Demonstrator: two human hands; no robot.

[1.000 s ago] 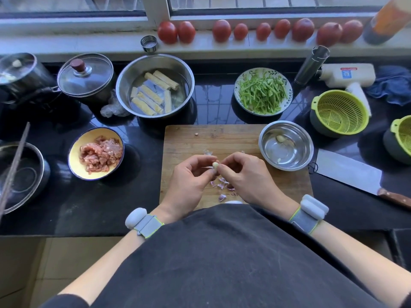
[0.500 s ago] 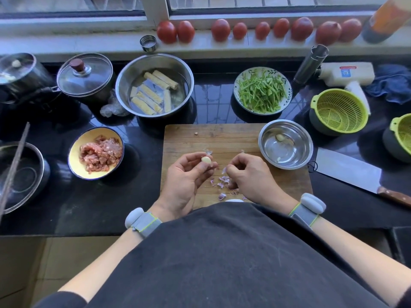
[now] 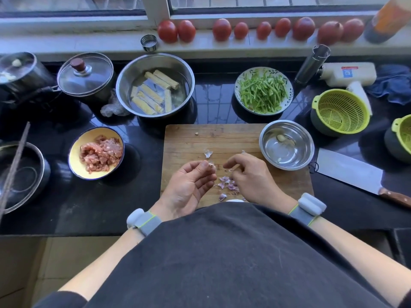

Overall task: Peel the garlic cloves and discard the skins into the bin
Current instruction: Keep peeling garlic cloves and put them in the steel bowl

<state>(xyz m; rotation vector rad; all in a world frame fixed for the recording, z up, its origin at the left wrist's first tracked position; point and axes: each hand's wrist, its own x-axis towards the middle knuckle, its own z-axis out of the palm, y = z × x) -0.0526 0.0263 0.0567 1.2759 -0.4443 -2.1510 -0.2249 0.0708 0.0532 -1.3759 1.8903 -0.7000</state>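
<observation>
Garlic clove (image 3: 212,166): pale, pinched at the fingertips of the left hand (image 3: 189,185), palm up.
Right hand (image 3: 250,177): fingers curled down over papery purple skins (image 3: 226,183); whether it pinches any, I cannot tell.
Board (image 3: 189,138): wooden, bare toward its far edge.
Steel bowl (image 3: 287,144): round, on the board's right corner, one peeled clove inside.
Counter (image 3: 138,196): glossy black.

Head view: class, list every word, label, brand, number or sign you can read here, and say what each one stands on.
Nothing can be read.
White container lying at the back right: a red strip and a blue square on its label, both too blurred to read.
Orange bottle on the sill: no lettering shows.
</observation>
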